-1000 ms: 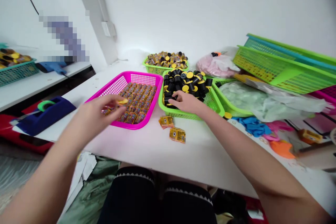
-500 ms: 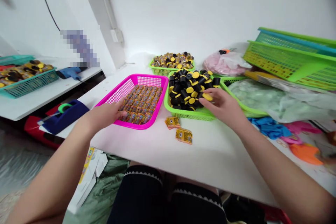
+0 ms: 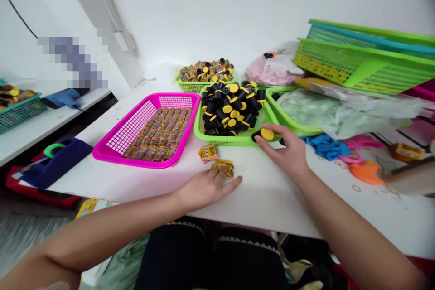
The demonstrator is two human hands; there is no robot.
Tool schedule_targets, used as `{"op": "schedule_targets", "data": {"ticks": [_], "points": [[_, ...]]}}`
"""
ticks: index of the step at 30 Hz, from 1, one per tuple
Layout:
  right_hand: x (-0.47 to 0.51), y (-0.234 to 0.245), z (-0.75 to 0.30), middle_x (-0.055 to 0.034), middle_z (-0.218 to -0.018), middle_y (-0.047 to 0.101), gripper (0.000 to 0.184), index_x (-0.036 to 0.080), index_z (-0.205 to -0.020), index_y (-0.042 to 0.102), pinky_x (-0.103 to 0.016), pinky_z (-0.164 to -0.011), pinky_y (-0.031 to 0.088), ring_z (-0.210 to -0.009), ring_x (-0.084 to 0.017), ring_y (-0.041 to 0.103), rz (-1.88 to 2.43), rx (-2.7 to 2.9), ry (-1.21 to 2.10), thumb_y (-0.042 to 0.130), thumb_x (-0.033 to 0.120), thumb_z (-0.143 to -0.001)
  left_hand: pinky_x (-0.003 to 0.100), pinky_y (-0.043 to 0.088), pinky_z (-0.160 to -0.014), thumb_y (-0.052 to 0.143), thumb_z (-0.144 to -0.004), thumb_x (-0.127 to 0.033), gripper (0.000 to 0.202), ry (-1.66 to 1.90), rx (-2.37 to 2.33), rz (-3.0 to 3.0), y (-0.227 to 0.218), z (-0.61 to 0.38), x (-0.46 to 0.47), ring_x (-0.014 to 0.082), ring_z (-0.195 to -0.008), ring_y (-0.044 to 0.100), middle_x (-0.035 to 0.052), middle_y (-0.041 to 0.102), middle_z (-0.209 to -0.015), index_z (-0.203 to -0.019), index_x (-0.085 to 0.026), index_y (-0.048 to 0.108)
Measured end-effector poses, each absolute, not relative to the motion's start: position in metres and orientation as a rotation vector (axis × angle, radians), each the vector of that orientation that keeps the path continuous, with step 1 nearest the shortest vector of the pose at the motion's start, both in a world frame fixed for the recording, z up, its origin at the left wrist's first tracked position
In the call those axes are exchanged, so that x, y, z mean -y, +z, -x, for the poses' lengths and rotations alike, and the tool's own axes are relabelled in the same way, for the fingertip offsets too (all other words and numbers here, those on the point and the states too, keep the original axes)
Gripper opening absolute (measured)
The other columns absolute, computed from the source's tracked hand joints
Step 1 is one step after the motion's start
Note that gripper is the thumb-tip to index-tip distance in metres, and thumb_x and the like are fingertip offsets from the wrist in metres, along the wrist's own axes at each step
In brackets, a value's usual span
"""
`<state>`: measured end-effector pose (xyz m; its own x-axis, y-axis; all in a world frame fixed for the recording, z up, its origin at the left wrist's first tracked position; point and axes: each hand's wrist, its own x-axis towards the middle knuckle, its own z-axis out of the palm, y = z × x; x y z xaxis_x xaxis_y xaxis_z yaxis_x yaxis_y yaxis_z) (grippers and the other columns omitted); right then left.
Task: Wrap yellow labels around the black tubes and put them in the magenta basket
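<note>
My right hand (image 3: 283, 147) pinches a small black canister with a yellow lid (image 3: 267, 134), just in front of the green basket (image 3: 234, 141). That basket is heaped with more of these black and yellow canisters (image 3: 224, 111). On the white table (image 3: 149, 181), my left hand (image 3: 209, 186) lies with its fingers stretched over a small stack of yellow printed labels (image 3: 226, 167), its thumb held apart. A second label stack (image 3: 208, 153) sits just beyond. To the left, a pink basket (image 3: 112, 156) contains rows of labelled canisters (image 3: 161, 133) lying on their sides.
Another green basket (image 3: 193, 87) of labelled canisters stands by the wall. On the right are stacked baskets (image 3: 356, 70), a bag-covered green basket (image 3: 283, 115) and blue cloth or balloon-like pieces (image 3: 326, 146). A tape dispenser (image 3: 59, 163) sits at the left table edge.
My left hand has moved from the pink basket to the nearer label stack. My right hand has lifted a canister out of the green basket towards me. The view has shifted rightward.
</note>
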<state>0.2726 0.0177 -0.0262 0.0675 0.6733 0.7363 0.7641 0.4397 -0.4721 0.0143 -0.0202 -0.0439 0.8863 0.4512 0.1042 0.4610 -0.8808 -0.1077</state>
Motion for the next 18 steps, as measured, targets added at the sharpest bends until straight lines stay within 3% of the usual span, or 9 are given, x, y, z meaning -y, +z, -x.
{"op": "schedule_targets", "data": {"ticks": [3,5,8,11,14,18], "points": [[-0.015,-0.026,-0.27,-0.0079,-0.097,0.074,0.03,0.024,-0.105,0.069,-0.039,-0.075,0.059,-0.082,-0.023,0.07,1.26,1.626,-0.094,0.071,0.044,-0.082,0.043,0.059,-0.086,0.039,-0.093,0.002,0.067,-0.171,0.589,2.954,-0.039,-0.007,0.025,0.028,-0.106,0.069,0.0157,0.067,-0.116,-0.151,-0.03,0.032],[-0.015,-0.026,-0.267,-0.007,-0.098,0.073,0.03,0.024,-0.107,0.067,-0.038,-0.074,0.06,-0.081,-0.021,0.069,1.193,1.577,-0.014,0.072,0.042,-0.082,0.042,0.057,-0.09,0.039,-0.094,-0.001,0.061,-0.308,0.675,3.071,-0.033,-0.009,0.026,0.0258,-0.107,0.067,0.0135,0.067,-0.115,-0.149,-0.028,0.038],[-0.013,-0.025,-0.259,-0.0049,-0.099,0.07,0.035,0.025,-0.116,0.063,-0.032,-0.062,0.059,-0.069,-0.015,0.066,1.037,1.466,0.259,0.069,0.041,-0.085,0.031,0.057,-0.087,0.05,-0.094,-0.01,0.034,-0.772,0.861,3.285,-0.02,-0.018,0.018,0.0191,-0.095,0.068,0.0088,0.068,-0.102,-0.12,-0.022,0.069],[-0.009,-0.022,-0.249,-0.0006,-0.089,0.068,0.037,0.027,-0.119,0.061,-0.028,-0.05,0.055,-0.053,-0.01,0.059,0.963,1.389,0.54,0.069,0.04,-0.086,0.027,0.058,-0.074,0.065,-0.089,-0.024,0.014,-1.294,0.989,3.368,-0.012,-0.031,0.0,0.0157,-0.078,0.068,0.0065,0.069,-0.088,-0.087,-0.019,0.078],[-0.004,-0.022,-0.243,0.0021,-0.08,0.067,0.039,0.027,-0.119,0.062,-0.029,-0.052,0.057,-0.053,-0.011,0.061,0.912,1.363,0.772,0.072,0.04,-0.084,0.027,0.059,-0.064,0.074,-0.082,-0.038,0.023,-1.629,1.468,3.328,-0.017,-0.04,-0.016,0.0166,-0.069,0.069,0.0048,0.072,-0.08,-0.094,-0.019,0.078],[-0.001,-0.026,-0.241,0.0024,-0.078,0.066,0.038,0.026,-0.116,0.065,-0.03,-0.05,0.055,-0.05,-0.011,0.059,0.862,1.269,1.006,0.072,0.044,-0.083,0.028,0.063,-0.064,0.065,-0.089,-0.044,0.033,-1.777,1.944,3.372,-0.032,-0.04,-0.02,0.0167,-0.07,0.072,0.003,0.072,-0.076,-0.107,-0.018,0.074]]}}
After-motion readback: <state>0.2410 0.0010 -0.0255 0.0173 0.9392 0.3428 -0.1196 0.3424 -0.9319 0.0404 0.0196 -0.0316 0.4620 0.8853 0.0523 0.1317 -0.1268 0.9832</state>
